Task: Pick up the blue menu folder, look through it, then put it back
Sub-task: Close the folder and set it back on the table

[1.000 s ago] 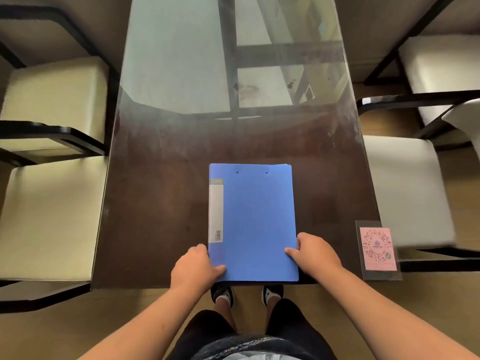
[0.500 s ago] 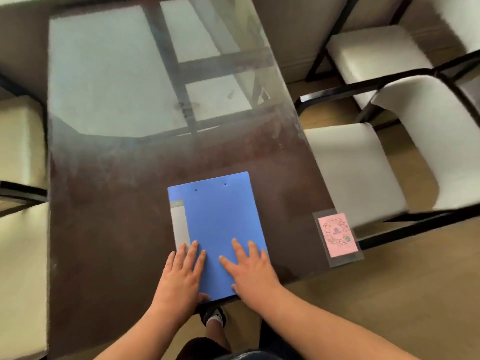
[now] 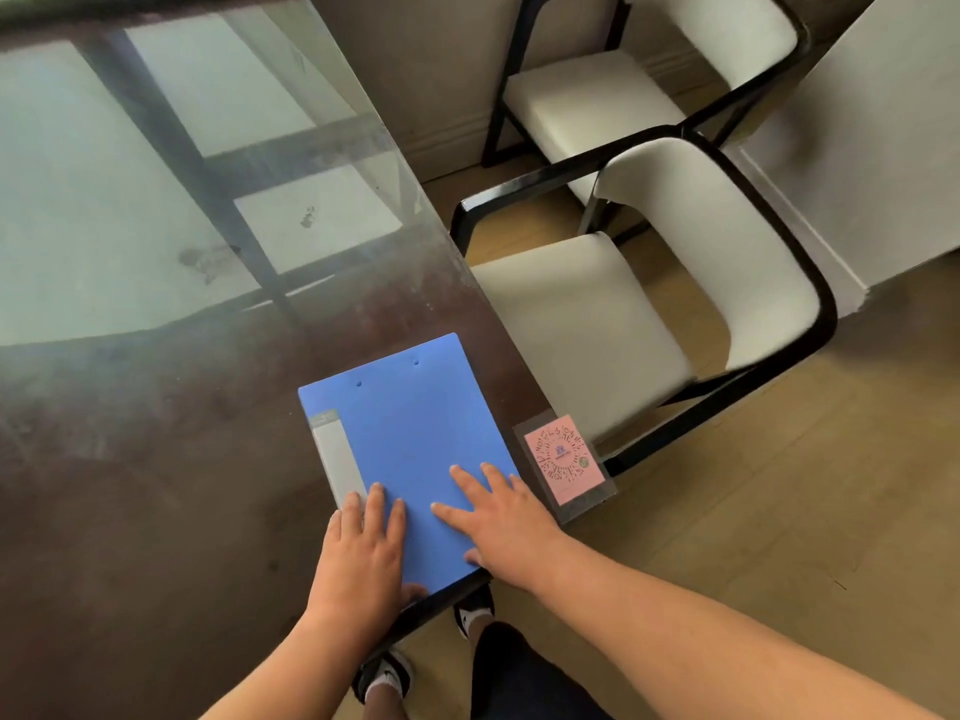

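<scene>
The blue folder [image 3: 410, 449] is lying closed and flat on the table [image 3: 156, 459], near its front right corner, with its near edge reaching the table's edge. The left hand [image 3: 363, 553] is resting palm-down on the folder's lower left corner, partly over the pale spine label [image 3: 340, 454], and its thumb seems to be curling at the near edge. The right hand [image 3: 501, 527] is lying flat on the lower right part of the cover. The fingers of both hands are spread and released, pressing down on the cover and gripping nothing. Flat palms likely serve to steady or slide the folder on the slick surface, whether to square it in place or draw it toward the edge for a lift; which one cannot be told.

The cover looks like thin, matte, stiff plastic, rectangular, with two small rivets near its far edge. The table is carrying a glossy glass top over dark wood, reflecting a window. Just beside the folder, a pink QR card [image 3: 563, 457] in a clear sleeve is sitting at the corner. White padded chairs [image 3: 597, 324] with black frames are standing to the right.
</scene>
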Demonstrator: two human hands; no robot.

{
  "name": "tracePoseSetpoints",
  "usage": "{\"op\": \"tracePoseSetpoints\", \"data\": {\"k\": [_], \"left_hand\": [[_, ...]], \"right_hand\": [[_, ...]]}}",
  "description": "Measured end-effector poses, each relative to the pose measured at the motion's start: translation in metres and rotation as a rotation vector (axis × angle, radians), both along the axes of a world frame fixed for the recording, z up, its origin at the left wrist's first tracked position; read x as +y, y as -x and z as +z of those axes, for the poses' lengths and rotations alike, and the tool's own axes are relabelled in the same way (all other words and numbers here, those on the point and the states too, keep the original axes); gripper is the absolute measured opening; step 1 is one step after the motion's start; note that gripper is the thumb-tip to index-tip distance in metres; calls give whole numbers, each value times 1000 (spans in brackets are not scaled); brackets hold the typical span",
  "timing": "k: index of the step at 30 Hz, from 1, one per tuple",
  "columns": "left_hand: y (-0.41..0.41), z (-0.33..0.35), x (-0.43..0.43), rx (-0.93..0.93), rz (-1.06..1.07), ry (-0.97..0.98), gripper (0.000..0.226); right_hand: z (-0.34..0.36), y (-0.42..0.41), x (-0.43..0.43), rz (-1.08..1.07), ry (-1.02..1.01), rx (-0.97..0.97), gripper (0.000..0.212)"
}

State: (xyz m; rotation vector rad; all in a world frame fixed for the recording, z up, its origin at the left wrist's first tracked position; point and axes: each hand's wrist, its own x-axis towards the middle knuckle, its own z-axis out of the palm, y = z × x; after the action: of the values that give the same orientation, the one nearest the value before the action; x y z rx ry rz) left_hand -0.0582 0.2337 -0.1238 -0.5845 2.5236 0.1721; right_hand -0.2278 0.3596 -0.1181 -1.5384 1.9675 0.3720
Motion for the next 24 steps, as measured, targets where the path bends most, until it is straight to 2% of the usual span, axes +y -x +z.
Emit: {"op": "tracePoseSetpoints", "data": {"k": [24], "left_hand": [[18,-3,15,19,-15,65,116]], "right_hand": [[3,24,12,33,7,10,80]]}}
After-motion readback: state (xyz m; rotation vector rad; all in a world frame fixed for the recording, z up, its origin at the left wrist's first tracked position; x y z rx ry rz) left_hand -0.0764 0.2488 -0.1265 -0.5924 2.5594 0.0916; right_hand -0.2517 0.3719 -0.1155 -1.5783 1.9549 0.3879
